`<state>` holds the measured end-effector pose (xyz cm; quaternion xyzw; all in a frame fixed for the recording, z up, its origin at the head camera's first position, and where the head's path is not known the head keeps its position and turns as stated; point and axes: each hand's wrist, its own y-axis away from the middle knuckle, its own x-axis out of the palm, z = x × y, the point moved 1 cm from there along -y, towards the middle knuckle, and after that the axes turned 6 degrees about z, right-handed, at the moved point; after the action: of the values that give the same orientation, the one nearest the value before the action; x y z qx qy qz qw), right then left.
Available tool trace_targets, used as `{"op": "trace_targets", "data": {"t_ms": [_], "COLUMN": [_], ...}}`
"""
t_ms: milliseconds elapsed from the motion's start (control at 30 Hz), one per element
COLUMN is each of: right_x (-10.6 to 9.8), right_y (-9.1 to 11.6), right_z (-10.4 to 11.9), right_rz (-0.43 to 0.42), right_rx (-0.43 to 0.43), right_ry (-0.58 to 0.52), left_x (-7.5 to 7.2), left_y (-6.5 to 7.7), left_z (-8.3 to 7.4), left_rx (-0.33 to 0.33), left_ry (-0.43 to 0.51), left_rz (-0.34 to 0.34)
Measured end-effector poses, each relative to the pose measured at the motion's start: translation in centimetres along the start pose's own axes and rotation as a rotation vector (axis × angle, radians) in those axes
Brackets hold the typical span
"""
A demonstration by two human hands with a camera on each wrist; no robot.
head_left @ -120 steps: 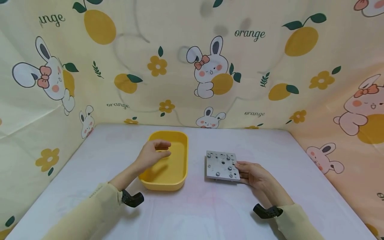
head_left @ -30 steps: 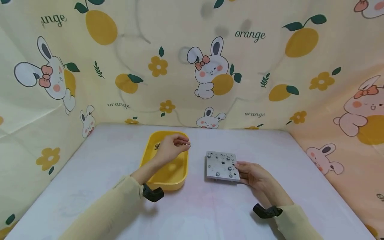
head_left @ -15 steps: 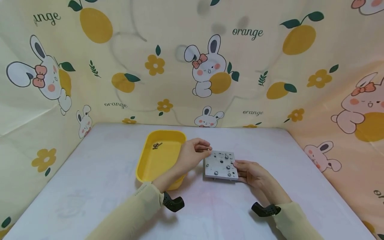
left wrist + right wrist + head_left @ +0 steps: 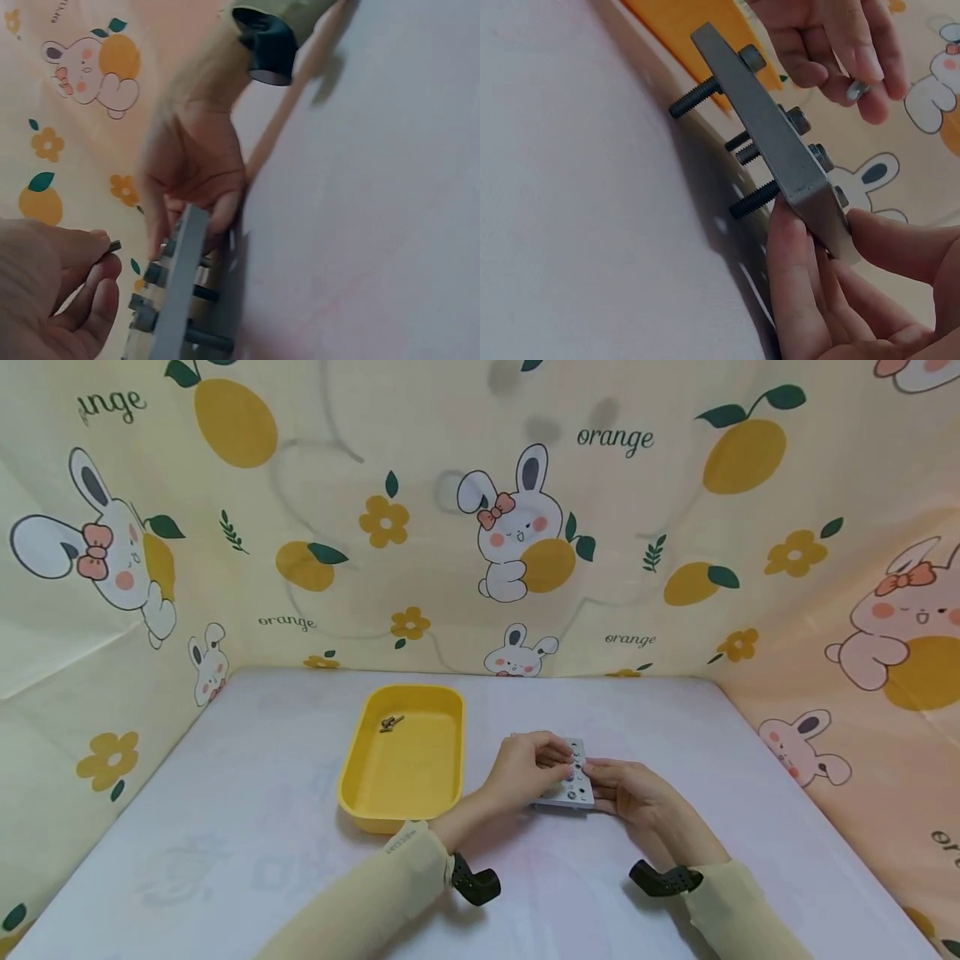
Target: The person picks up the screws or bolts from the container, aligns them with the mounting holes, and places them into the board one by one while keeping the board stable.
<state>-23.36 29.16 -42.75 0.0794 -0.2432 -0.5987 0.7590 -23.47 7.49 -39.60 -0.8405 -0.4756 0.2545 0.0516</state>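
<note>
Left hand (image 4: 528,768): over the left part of the plate, thumb and finger together, pinching a short, thin metal piece; in both wrist views the hand is apart from the plate.
Short, thin metal piece (image 4: 857,91): held at the left fingertips, above the plate's upper face and not touching it; most of it is hidden by the fingers.
Right hand (image 4: 637,789): clamped on the plate's right edge, thumb at the upper side, fingers underneath.
Square grey metal plate (image 4: 759,124): just right of the surface's middle, well in from its right edge; dark threaded screws (image 4: 695,97) pass through it, round heads above, shanks pointing down. Whether their tips touch the surface, I cannot tell.
Yellow rectangular tray with rounded corners (image 4: 423,764): left of the plate, apart from it, close to the surface's far edge; a few small dark metal screws (image 4: 390,724) lie inside, near the tray's far left corner.
White covered surface (image 4: 262,793): carries the tray.
Cream printed cloth (image 4: 442,410): rises along the surface's far, left and right edges, with rabbits, oranges and flowers.
</note>
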Motion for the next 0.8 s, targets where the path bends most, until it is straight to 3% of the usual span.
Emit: {"op": "trace_targets", "data": {"t_ms": [200, 500, 800], "right_x": [-0.2, -0.3, -0.6], "right_y": [0.2, 0.2, 0.4], "right_z": [0.3, 0.6, 0.3], "right_rz": [0.068, 0.094, 0.093], "right_rx": [-0.003, -0.009, -0.011], "right_ry": [-0.005, -0.016, -0.014], "left_x": [0.9, 1.9, 3.1], "left_y": [-0.3, -0.7, -0.5], "left_z": [0.2, 0.4, 0.7], "left_rx": [0.063, 0.107, 0.11], "left_ry": [-0.027, -0.17, -0.182], "left_rz": [0.053, 0.142, 0.099]}}
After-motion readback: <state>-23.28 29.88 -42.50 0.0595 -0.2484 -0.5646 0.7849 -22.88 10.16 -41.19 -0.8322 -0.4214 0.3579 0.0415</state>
